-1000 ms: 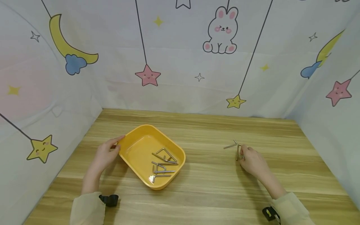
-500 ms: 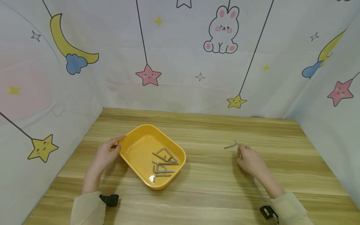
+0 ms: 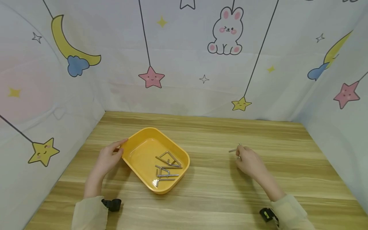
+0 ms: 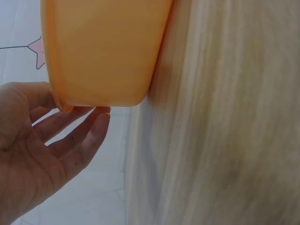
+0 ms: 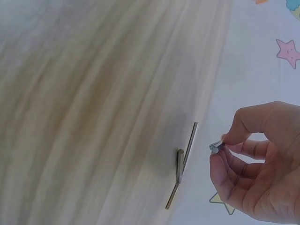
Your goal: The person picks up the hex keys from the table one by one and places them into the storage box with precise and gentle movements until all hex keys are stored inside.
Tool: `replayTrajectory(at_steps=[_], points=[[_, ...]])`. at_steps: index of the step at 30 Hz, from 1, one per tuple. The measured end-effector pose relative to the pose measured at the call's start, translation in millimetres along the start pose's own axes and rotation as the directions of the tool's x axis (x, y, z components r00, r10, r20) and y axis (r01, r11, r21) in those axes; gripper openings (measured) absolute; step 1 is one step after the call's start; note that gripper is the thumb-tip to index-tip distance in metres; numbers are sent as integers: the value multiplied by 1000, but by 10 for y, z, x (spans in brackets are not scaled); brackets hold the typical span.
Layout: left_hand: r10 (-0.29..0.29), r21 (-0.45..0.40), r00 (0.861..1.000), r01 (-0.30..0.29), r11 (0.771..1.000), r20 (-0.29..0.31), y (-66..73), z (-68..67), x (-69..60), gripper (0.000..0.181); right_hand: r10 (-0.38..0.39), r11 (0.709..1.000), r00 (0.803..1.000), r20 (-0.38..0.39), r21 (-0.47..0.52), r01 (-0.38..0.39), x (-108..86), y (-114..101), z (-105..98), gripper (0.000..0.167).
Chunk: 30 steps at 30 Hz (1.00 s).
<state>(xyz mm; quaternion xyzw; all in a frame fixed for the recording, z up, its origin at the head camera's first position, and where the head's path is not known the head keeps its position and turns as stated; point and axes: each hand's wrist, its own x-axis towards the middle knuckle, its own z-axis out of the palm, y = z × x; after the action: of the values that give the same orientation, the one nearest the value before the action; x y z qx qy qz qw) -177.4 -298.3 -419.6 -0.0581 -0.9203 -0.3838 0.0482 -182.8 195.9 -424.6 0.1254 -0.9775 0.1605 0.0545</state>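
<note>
My right hand pinches a short-looking metal hex key between thumb and fingertips, its length mostly hidden. Just beyond those fingertips, bent metal hex-key pieces lie on the table; whether they are one key or two I cannot tell. At the left stands a yellow plastic bin, with several L-shaped hex keys lying inside toward its near right end. My left hand rests loosely at the bin's left corner, and in the left wrist view its extended fingers touch the outside near the rim.
A wood-grain table carries everything. White fabric walls with printed stars, moons and a rabbit enclose its back and sides. Black wrist cameras sit at both cuffs.
My right hand has taken up the hex key that stood by its fingers and moved left toward the pieces on the table. My left hand and the bin have stayed in place.
</note>
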Motion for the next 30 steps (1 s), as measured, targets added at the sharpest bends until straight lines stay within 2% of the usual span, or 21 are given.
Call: replayTrajectory(at_steps=[13,23,30], points=[[-3,-4,1000,3,1000,0,-6,5,1,41,-43,999,999,-15,10,43,18,-177,-34,16],[-7,-7,1000,7,1000,6,-2,0,1,42,-34,999,999,-16,31,35,54,-320,-90,16],[2,-4,1000,-2,1000,2,-12,6,3,42,-1,998,1000,-25,62,2,65,-395,-114,16]])
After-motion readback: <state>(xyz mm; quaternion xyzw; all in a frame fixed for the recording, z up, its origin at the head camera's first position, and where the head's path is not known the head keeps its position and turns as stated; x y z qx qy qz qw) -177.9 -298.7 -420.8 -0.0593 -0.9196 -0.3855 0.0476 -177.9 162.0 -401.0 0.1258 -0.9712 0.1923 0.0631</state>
